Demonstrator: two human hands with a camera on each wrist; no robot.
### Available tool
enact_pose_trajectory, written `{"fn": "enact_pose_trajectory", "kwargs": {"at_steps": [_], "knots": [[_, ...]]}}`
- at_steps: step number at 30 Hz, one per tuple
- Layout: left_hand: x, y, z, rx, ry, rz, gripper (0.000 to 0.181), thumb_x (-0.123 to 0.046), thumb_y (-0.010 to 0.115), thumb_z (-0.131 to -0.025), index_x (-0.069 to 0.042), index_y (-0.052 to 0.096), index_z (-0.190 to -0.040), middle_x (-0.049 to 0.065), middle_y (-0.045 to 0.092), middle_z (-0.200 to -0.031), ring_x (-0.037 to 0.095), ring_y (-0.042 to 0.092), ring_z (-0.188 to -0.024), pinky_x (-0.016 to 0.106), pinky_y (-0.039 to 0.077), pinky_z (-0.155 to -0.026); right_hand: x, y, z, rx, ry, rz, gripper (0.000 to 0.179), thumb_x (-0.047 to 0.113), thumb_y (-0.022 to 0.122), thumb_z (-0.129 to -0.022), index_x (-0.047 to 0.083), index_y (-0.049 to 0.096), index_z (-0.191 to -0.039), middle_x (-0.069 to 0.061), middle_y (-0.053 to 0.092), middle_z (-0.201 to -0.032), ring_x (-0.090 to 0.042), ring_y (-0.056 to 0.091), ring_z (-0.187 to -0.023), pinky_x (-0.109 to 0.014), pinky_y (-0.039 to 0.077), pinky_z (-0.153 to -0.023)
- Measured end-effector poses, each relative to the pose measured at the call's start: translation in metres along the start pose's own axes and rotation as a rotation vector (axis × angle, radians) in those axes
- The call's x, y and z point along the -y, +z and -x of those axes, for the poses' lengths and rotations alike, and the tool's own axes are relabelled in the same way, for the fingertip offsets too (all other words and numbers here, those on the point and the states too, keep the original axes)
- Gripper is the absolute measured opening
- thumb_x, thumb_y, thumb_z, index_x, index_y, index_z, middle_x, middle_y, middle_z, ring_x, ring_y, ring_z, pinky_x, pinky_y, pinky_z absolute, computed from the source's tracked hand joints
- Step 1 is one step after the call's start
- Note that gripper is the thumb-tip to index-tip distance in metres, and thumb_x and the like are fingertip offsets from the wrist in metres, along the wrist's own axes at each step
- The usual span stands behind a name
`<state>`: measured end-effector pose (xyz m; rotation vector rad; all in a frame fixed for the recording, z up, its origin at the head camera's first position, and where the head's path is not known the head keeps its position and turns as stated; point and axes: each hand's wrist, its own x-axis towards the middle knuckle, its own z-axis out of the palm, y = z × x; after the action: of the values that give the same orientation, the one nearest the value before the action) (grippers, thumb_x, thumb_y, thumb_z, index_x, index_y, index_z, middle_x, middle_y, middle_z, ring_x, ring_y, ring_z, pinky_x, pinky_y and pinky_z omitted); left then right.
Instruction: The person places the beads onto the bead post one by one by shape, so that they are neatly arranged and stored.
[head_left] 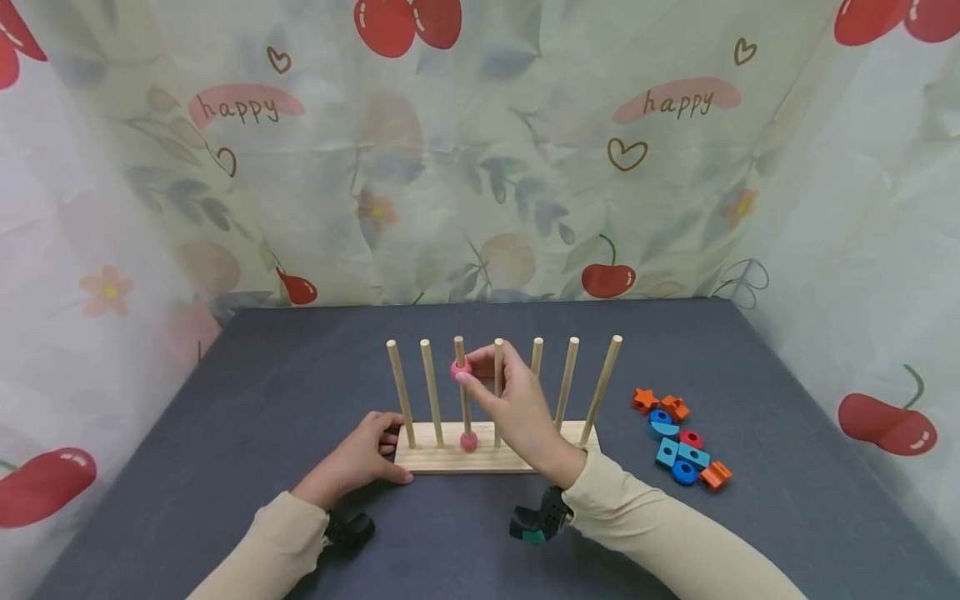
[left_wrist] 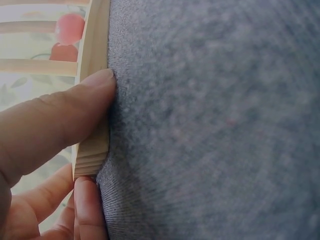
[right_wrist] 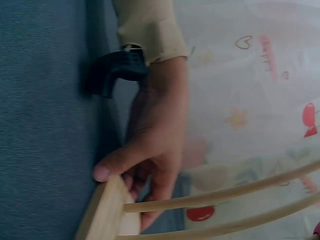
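Note:
A wooden peg board [head_left: 435,461] with several upright pegs lies on the dark cloth. My left hand [head_left: 369,454] grips its left end, thumb along the front edge and fingers behind; the left wrist view shows this thumb [left_wrist: 60,117] close up. On the third peg from the left, near the top, is a pink bead [head_left: 459,369], which my right hand [head_left: 517,408] pinches between thumb and fingers. Another pink bead [head_left: 468,442] sits at the bottom of that same peg. In the right wrist view, the left hand [right_wrist: 155,145] appears at the board's end; the right hand is out of that view.
Right of the board lies a loose group of small coloured pieces, among them an orange star [head_left: 644,400], a blue ring [head_left: 684,472], a red ring [head_left: 691,438] and a light-blue square [head_left: 667,452]. A patterned curtain [head_left: 465,167] rises behind the table.

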<state>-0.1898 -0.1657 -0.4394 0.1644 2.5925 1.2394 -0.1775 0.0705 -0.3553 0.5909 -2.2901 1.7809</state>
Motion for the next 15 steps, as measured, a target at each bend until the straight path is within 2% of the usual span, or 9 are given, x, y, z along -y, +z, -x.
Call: {"fn": "enact_pose_trajectory", "kwargs": {"at_steps": [4, 9, 11, 15], "knots": [[-0.001, 0.000, 0.000, 0.000, -0.001, 0.004, 0.081, -0.001, 0.090, -0.061, 0.003, 0.051, -0.132, 0.015, 0.044, -0.123, 0.026, 0.054, -0.109, 0.041, 0.049, -0.097, -0.013, 0.004, 0.007, 0.008, 0.042, 0.020, 0.025, 0.023, 0.068, -0.091, 0.012, 0.057, -0.110, -0.002, 0.067, -0.104, -0.013, 0.064, -0.098, -0.034, 0.052, -0.089], [0.000, 0.000, 0.000, -0.004, -0.002, 0.012, 0.081, 0.000, 0.090, -0.060, 0.004, 0.050, -0.132, 0.016, 0.044, -0.124, 0.027, 0.054, -0.109, 0.041, 0.049, -0.097, -0.030, 0.009, 0.016, 0.026, 0.091, 0.082, 0.023, 0.023, 0.068, -0.091, 0.014, 0.056, -0.108, 0.001, 0.066, -0.101, -0.011, 0.063, -0.093, -0.031, 0.051, -0.083], [0.000, 0.000, 0.000, -0.003, 0.000, 0.014, 0.082, 0.000, 0.090, -0.061, 0.004, 0.050, -0.132, 0.016, 0.044, -0.124, 0.027, 0.054, -0.110, 0.041, 0.049, -0.097, -0.037, 0.010, 0.020, 0.038, 0.112, 0.104, 0.022, 0.023, 0.068, -0.091, 0.014, 0.055, -0.107, 0.001, 0.065, -0.101, -0.012, 0.062, -0.091, -0.030, 0.051, -0.079], [0.001, 0.000, 0.000, 0.003, 0.003, 0.013, 0.082, -0.001, 0.090, -0.061, 0.003, 0.050, -0.132, 0.016, 0.044, -0.125, 0.028, 0.054, -0.111, 0.041, 0.049, -0.097, -0.051, 0.013, 0.027, 0.068, 0.157, 0.136, 0.020, 0.022, 0.067, -0.092, 0.011, 0.054, -0.104, -0.003, 0.064, -0.100, -0.018, 0.063, -0.093, -0.034, 0.051, -0.081]]}}
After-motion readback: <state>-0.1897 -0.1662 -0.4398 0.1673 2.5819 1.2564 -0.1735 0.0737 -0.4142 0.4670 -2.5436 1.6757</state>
